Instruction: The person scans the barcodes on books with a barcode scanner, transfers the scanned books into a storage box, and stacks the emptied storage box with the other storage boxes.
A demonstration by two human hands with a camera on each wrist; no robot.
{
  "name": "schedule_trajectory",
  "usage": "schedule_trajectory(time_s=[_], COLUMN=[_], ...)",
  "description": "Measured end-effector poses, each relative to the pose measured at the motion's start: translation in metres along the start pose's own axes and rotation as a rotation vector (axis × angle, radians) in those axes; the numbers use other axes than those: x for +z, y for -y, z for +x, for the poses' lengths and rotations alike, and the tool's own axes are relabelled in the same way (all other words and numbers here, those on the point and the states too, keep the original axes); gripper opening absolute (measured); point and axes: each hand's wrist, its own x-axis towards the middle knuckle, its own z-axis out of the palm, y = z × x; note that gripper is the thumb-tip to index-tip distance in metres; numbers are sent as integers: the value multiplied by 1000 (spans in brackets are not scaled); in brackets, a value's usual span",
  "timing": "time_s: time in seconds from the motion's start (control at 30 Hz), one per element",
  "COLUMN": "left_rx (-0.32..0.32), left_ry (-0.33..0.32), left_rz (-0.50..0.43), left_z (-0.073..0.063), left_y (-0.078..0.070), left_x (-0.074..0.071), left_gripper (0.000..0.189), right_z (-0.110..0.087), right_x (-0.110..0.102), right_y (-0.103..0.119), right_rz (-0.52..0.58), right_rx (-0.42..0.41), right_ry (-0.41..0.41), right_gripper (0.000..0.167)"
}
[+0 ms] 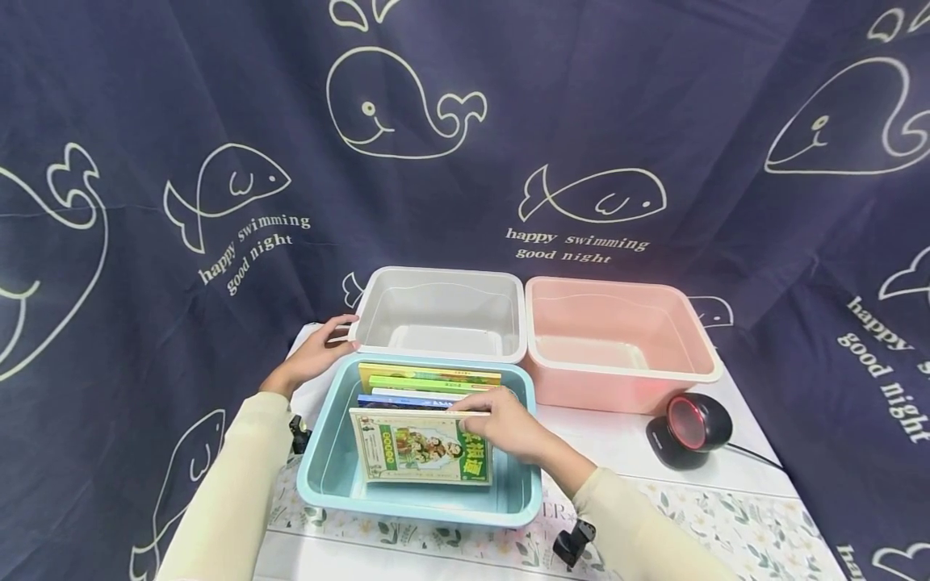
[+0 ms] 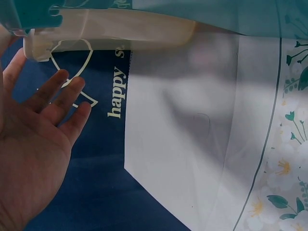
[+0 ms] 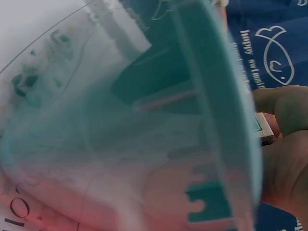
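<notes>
A blue tub (image 1: 420, 510) holds several books in a row. The front one, a comic book (image 1: 427, 444) with a pale, illustrated cover, leans with its front facing me. My right hand (image 1: 508, 424) pinches its top right edge, thumb in front and fingers behind. In the right wrist view, a book corner (image 3: 263, 126) shows between that hand's thumb and fingers, partly behind the tub's wall. Behind it stand a blue-spined book (image 1: 407, 402), a green one (image 1: 429, 385) and a yellow one (image 1: 436, 373). My left hand (image 1: 316, 355), fingers extended, touches the grey tub's (image 1: 439, 355) left side.
A pink tub (image 1: 617, 379) stands right of the grey one, behind the blue tub. A small black device (image 1: 697, 424) with a red ring and a cable sits at the right. A flowered white cloth (image 1: 726, 516) covers the table, and a dark blue whale-print curtain (image 1: 465, 210) hangs behind.
</notes>
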Motion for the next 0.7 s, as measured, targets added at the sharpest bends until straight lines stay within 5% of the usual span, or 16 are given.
schedule_trajectory(time_s=[0.7], left_rx=[0], left_ry=[-8], left_rz=[12], left_z=[3], left_y=[2], left_x=[0], left_gripper=[61], right_z=[-52], right_x=[-82], right_y=[66], right_rz=[166], right_rx=[-78], right_ry=[-264], right_gripper=[33])
